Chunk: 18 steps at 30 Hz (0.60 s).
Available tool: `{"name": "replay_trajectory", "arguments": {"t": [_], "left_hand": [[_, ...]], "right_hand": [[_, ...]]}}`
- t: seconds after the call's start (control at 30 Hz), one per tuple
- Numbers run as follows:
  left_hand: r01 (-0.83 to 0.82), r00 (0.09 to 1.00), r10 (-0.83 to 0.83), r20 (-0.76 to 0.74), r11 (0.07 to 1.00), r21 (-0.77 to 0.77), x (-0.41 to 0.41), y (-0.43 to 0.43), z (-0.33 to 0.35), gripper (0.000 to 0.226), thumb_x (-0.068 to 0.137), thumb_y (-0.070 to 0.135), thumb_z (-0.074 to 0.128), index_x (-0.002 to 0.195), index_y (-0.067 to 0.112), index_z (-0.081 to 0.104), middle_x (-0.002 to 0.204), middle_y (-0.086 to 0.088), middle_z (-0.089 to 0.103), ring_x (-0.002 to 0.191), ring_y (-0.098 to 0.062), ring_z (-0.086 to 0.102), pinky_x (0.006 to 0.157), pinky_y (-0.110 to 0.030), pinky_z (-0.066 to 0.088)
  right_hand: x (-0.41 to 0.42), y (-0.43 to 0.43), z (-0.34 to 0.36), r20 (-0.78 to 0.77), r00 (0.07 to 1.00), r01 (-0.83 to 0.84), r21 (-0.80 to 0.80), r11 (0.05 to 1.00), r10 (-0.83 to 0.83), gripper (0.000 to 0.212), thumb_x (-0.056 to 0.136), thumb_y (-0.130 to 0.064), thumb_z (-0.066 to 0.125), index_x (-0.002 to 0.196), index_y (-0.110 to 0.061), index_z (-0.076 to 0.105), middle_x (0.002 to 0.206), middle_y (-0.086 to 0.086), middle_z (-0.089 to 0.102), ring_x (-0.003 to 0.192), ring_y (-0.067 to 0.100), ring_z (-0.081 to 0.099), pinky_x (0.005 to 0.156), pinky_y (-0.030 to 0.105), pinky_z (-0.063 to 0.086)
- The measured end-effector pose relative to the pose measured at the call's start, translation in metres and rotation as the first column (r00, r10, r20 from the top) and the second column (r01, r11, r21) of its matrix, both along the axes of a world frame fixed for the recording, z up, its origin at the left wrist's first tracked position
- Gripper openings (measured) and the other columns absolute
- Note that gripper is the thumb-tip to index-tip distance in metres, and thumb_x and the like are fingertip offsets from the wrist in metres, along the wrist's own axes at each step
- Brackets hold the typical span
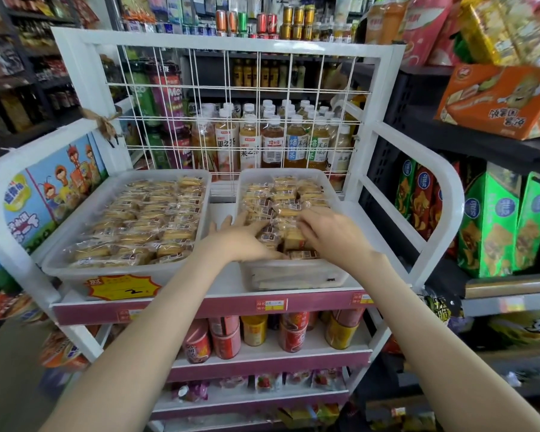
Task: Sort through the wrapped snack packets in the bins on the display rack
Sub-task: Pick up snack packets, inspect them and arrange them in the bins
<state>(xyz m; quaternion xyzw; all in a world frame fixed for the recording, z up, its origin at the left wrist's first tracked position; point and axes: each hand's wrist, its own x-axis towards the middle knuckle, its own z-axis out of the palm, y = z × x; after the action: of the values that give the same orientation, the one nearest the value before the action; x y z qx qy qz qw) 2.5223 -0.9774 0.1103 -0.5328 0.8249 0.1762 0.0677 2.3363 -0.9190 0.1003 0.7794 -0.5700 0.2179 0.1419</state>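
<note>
Inside right-hand clear plastic bin: left grip splayed, released, atop crinkly wrapped packets; right grip curled among them, hold hidden.

Bright, even, diffuse light. Soft shadows under display rack tiers. Rack centre sharp. Shelving left of rack blurred, dimmer. Wide-angle distortion bows rack frame, stretches picture edges.

Head camera faces forward, downward; close above the display rack.
</note>
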Motion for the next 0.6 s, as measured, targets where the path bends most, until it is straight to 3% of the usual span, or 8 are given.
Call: {"name": "replay_trajectory", "arguments": {"t": [0.07,0.13,0.23,0.3,0.33,0.4,0.47,0.6], "left_hand": [[-0.007,0.997,0.011,-0.072,0.998,0.057,-0.001,-0.001,0.0,0.098,0.075,0.074,0.06,0.153,0.041,0.01,0.16,0.006,-0.019,0.149,-0.03,0.005,0.116,-0.051,0.025],[-0.007,0.993,0.018,-0.113,0.995,0.095,-0.001,0.001,0.001,0.098,0.076,0.069,0.063,0.153,0.037,0.011,0.16,0.006,-0.022,0.149,-0.028,0.011,0.112,-0.045,0.035],[-0.01,0.997,0.014,-0.082,0.999,0.04,0.0,0.007,0.005,0.096,0.077,0.072,0.058,0.153,0.037,0.01,0.16,0.003,-0.022,0.149,-0.029,-0.004,0.119,-0.051,0.017],[0.061,0.997,-0.067,-0.027,0.982,-0.178,0.0,0.017,0.009,0.09,0.081,0.072,0.052,0.153,0.037,0.011,0.16,0.0,-0.021,0.147,-0.031,-0.018,0.116,-0.055,-0.007],[0.118,0.991,-0.133,-0.029,0.947,-0.298,-0.001,0.023,0.01,0.084,0.085,0.067,0.05,0.153,0.035,0.014,0.161,-0.001,-0.017,0.148,-0.03,-0.016,0.116,-0.054,-0.009],[0.182,0.966,-0.238,-0.103,0.904,-0.387,-0.001,0.034,0.009,0.068,0.094,0.056,0.044,0.152,0.027,0.024,0.162,-0.005,0.011,0.148,-0.027,0.014,0.118,-0.047,0.017],[0.209,0.957,-0.259,-0.132,0.928,-0.307,0.001,0.043,0.005,0.061,0.098,0.056,0.032,0.151,0.025,0.028,0.149,-0.008,0.043,0.131,-0.025,0.046,0.103,-0.04,0.044],[0.272,0.96,-0.278,0.006,0.933,-0.237,0.006,0.051,0.002,0.068,0.097,0.059,0.019,0.155,0.022,0.014,0.156,-0.007,0.031,0.141,-0.026,0.032,0.107,-0.039,0.037]], "right_hand": [[-0.002,0.002,-0.003,0.026,0.999,0.028,-0.106,0.994,-0.026,0.026,0.097,-0.018,0.043,0.085,-0.004,0.061,0.08,0.009,0.062,0.068,0.026,0.059,0.057,0.028,0.042],[-0.001,0.004,-0.003,0.053,0.998,0.053,-0.195,0.979,-0.043,0.015,0.092,-0.01,0.053,0.08,-0.004,0.06,0.074,0.009,0.061,0.063,0.025,0.057,0.056,0.023,0.034],[0.0,0.002,-0.001,0.051,0.999,0.027,-0.155,0.988,-0.02,0.01,0.084,0.003,0.063,0.077,-0.003,0.059,0.072,0.01,0.06,0.062,0.028,0.056,0.056,0.025,0.035],[0.001,0.001,0.002,0.008,1.0,-0.015,-0.02,1.0,0.016,0.009,0.088,0.003,0.058,0.081,-0.003,0.058,0.076,0.012,0.06,0.068,0.031,0.058,0.059,0.031,0.041],[0.001,0.001,0.003,-0.012,1.0,-0.02,0.054,0.998,0.021,0.008,0.092,-0.001,0.054,0.086,-0.003,0.058,0.081,0.012,0.06,0.075,0.031,0.058,0.065,0.037,0.045],[0.002,0.001,0.005,0.008,1.0,-0.026,0.146,0.989,0.025,0.013,0.098,-0.011,0.048,0.094,-0.005,0.059,0.092,0.012,0.062,0.087,0.029,0.057,0.077,0.04,0.045],[0.004,0.002,0.009,0.042,0.999,-0.031,0.182,0.983,0.023,0.016,0.099,-0.015,0.046,0.097,-0.006,0.059,0.096,0.012,0.063,0.091,0.027,0.056,0.081,0.038,0.043],[0.006,0.002,0.007,0.045,0.999,0.006,0.178,0.984,-0.015,0.019,0.101,-0.019,0.042,0.095,-0.008,0.056,0.095,0.011,0.064,0.089,0.028,0.058,0.077,0.038,0.044]]}}
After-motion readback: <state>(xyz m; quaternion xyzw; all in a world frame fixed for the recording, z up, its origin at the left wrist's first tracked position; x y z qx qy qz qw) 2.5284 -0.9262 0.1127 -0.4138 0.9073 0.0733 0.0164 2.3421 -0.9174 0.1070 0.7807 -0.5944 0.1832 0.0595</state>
